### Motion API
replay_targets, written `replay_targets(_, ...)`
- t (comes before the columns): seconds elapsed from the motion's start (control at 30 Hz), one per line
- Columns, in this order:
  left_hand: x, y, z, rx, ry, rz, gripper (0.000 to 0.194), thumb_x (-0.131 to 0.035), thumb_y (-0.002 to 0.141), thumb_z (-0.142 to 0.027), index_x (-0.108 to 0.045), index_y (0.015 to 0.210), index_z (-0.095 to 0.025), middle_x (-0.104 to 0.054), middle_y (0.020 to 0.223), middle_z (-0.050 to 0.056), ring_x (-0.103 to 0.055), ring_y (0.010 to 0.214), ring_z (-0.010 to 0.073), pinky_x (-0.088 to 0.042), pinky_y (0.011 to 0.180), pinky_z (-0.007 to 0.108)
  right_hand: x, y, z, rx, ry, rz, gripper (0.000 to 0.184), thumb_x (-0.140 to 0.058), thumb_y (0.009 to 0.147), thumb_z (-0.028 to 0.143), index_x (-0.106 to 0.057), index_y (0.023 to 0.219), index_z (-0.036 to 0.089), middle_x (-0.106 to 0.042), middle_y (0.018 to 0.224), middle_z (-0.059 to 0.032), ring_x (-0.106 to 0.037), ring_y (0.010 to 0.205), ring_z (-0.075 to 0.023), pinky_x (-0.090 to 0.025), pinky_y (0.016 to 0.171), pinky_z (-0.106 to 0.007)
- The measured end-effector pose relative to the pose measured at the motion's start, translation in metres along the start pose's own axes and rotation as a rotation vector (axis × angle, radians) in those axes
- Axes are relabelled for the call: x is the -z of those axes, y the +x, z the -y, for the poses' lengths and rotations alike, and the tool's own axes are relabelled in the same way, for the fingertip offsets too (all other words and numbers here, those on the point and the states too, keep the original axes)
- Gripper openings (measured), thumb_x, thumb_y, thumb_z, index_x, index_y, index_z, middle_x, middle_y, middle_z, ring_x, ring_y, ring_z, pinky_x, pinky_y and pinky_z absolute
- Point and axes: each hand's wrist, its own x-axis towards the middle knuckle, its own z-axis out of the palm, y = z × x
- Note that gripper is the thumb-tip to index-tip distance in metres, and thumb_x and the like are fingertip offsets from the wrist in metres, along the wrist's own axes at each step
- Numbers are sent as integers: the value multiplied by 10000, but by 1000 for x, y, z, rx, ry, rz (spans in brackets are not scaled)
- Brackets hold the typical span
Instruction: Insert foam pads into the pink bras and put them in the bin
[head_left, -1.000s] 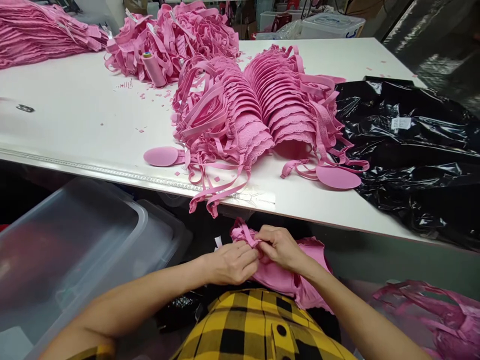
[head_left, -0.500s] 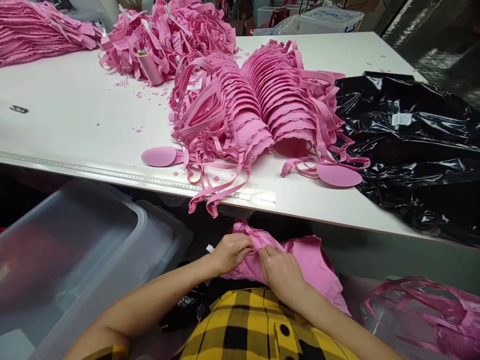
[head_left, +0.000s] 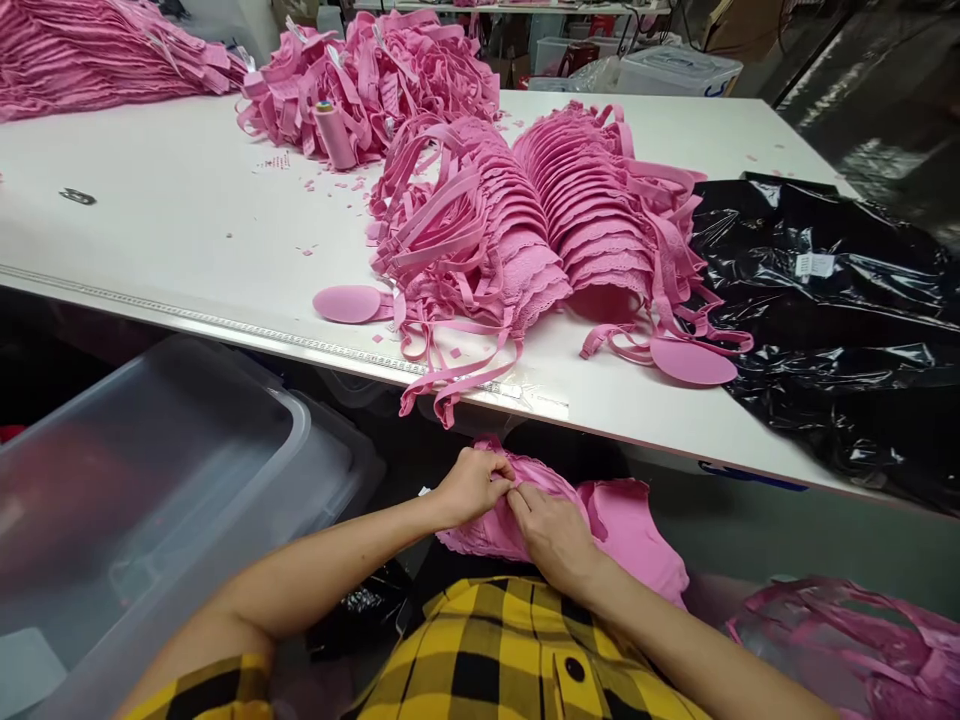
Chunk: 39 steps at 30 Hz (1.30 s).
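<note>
A pink bra (head_left: 630, 530) lies across my lap, below the table's front edge. My left hand (head_left: 474, 487) pinches its fabric near the middle of one cup. Close against it, my right hand (head_left: 551, 530) also has its fingertips closed on the same spot of the bra. Whatever small detail sits between the fingertips is hidden. On the table (head_left: 172, 220) above, a nested stack of pink lace bras (head_left: 536, 230) lies with cups in two rows, its straps hanging over the front edge.
Behind are a heap of pink bras (head_left: 405, 75), a thread spool (head_left: 334, 137) and another pink stack (head_left: 97, 60). Black plastic (head_left: 840, 330) covers the table's right end. A clear bin (head_left: 187, 480) stands at left; a bag of pink pieces (head_left: 892, 640) is at lower right.
The view has shifted, so the table's contents appear a little farther right. Both hands stay pinched on the bra, the left fingertips slightly raised.
</note>
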Motion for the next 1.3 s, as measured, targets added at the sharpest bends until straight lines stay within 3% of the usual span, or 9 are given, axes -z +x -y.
replay_targets(0.23, -3, -21, -2, -91, 42, 32, 189, -552, 718, -61, -701, 755, -171, -711, 728, 8, -642, 679, 138, -475, 677, 218, -1, -11, 5, 120, 153, -141, 286, -319, 906, 86, -600, 951, 110, -618, 772, -89, -558, 682, -171, -448, 567, -279)
replay_targets(0.47, 14, -47, -11, -378, 86, 194, 240, -480, 804, -104, -657, 961, -144, -635, 1006, 101, -602, 904, 176, -489, 817, 262, 9, -25, 8, 124, 325, -167, 205, -409, 894, 74, -587, 971, 139, -632, 827, -81, -547, 706, -174, -461, 600, -291)
replay_targets(0.67, 6, -40, -8, -398, 78, 154, 222, -457, 735, -25, -636, 792, -143, -646, 794, 59, -601, 728, 153, -489, 693, 229, 12, -19, 12, 164, 353, -173, 238, -376, 895, 73, -599, 947, 137, -628, 800, -92, -531, 650, -168, -446, 535, -283)
replay_targets(0.77, 0, -41, -7, -318, 47, 120, 221, -460, 717, -15, -614, 806, -145, -658, 765, 41, -607, 714, 148, -479, 678, 223, 23, -17, 3, 61, 472, -89, 218, -388, 888, 82, -594, 901, 150, -618, 794, -76, -553, 707, -171, -474, 581, -278)
replay_targets(0.9, 3, -44, -7, -214, -5, 139, 186, -476, 730, -32, -602, 798, -150, -656, 732, 14, -595, 637, 116, -447, 595, 184, 38, -10, -22, -182, 571, -4, 186, -423, 885, 136, -590, 961, 167, -617, 960, -91, -583, 872, -180, -491, 724, -295)
replay_targets(1.0, 7, -43, -8, -212, 8, 152, 184, -473, 736, -36, -592, 797, -162, -644, 707, -6, -581, 612, 105, -432, 576, 177, 45, 5, -33, -220, 535, 236, 224, -471, 844, 126, -594, 1021, 187, -617, 1019, -71, -594, 870, -176, -468, 719, -280)
replay_targets(1.1, 13, -42, -10, -269, 18, 165, 166, -465, 759, -55, -580, 798, -168, -652, 728, -1, -589, 650, 112, -448, 616, 188, 49, 26, -33, -198, 444, 436, 165, -526, 797, 115, -621, 917, 175, -616, 859, -42, -581, 746, -166, -410, 633, -248)
replay_targets(1.2, 23, -41, -15, -364, 27, 158, 146, -451, 793, -78, -562, 763, -168, -651, 745, 18, -586, 704, 124, -462, 669, 208, 52, 41, -33, -163, 449, 464, 113, -530, 805, 127, -613, 752, 183, -592, 784, -8, -543, 675, -131, -349, 595, -219)
replay_targets(1.3, 32, -44, -21, -441, 87, 143, 166, -413, 831, -86, -547, 773, -164, -634, 747, 38, -572, 712, 134, -465, 683, 230, 51, 44, -32, -136, 576, 382, 148, -490, 827, 124, -599, 758, 197, -584, 698, 29, -507, 609, -106, -322, 578, -201)
